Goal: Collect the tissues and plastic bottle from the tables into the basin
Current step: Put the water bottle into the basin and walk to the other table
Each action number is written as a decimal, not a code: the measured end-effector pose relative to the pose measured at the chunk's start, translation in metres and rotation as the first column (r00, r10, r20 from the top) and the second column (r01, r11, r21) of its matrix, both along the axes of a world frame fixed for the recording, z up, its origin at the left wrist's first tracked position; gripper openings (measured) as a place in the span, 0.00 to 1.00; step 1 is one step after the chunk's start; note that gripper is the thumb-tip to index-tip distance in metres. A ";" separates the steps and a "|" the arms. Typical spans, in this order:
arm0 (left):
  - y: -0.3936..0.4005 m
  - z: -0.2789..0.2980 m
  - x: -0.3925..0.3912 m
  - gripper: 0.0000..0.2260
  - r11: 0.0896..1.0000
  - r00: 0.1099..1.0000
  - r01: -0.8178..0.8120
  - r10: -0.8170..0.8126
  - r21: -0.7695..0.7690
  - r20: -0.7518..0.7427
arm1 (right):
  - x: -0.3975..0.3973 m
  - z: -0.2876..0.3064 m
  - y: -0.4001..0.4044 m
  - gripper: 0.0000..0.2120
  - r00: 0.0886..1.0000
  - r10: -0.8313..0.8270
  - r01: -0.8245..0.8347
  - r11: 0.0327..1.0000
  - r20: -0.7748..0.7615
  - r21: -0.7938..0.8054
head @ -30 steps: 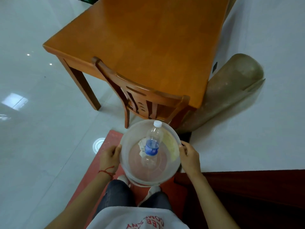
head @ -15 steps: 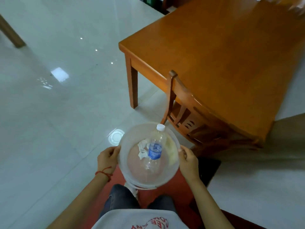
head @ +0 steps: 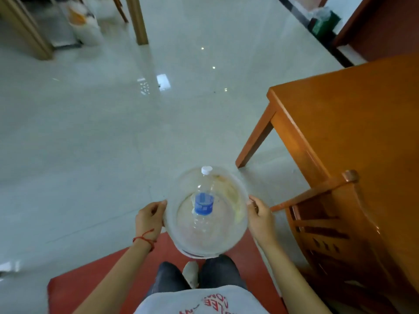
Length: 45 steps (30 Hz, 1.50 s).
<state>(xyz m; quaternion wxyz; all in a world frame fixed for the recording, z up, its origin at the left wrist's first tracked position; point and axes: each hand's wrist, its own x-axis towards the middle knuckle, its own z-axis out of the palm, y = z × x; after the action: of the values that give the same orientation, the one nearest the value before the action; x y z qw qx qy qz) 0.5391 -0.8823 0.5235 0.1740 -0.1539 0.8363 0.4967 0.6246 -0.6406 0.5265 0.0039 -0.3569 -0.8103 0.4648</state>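
Observation:
I carry a clear round plastic basin (head: 238, 232) in front of my waist. My left hand (head: 150, 215) grips its left rim and my right hand (head: 260, 217) grips its right rim. Inside lies a clear plastic bottle (head: 204, 205) with a blue label and a white cap, its cap resting on the far rim. A bit of white tissue (head: 193, 201) shows just left of the bottle's label, mostly hidden under the bottle.
An orange wooden table (head: 353, 123) and a matching chair (head: 335, 225) stand to my right. A red mat (head: 90, 286) lies under my feet. Glossy pale floor stretches ahead. Wooden legs (head: 138, 21) and a white bag (head: 84, 23) stand far back left; a green box (head: 325, 22) back right.
My view has swung left: the table and chair slid from the centre to the right edge, and more open floor shows. Both hands keep hold of the basin; the bottle now covers most of the tissue.

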 end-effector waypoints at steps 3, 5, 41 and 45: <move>-0.004 -0.004 -0.023 0.12 0.995 0.995 -0.098 0.098 -0.005 0.015 | -0.045 -0.002 0.005 0.13 0.994 0.112 -0.112 0.993 -0.012 0.045; -0.003 -0.005 -0.041 0.12 0.987 0.987 -0.161 0.161 0.000 0.014 | -0.077 -0.002 0.009 0.13 0.984 0.175 -0.175 0.984 -0.020 0.033; 0.014 -0.001 -0.509 0.12 0.973 0.972 -0.231 0.231 0.019 -0.029 | -0.557 -0.001 0.026 0.09 0.987 0.133 -0.139 0.988 -0.088 -0.063; 0.042 -0.004 -0.572 0.12 0.976 0.976 -0.216 0.217 0.017 -0.035 | -0.615 -0.006 0.053 0.09 0.987 0.129 -0.136 0.987 -0.092 -0.082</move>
<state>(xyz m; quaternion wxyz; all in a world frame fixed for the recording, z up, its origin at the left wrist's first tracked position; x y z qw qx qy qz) -0.0328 -0.8402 0.5193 0.1047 -0.2340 0.8142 0.5209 0.0092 -0.5872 0.5209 -0.0075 -0.2814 -0.8102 0.5142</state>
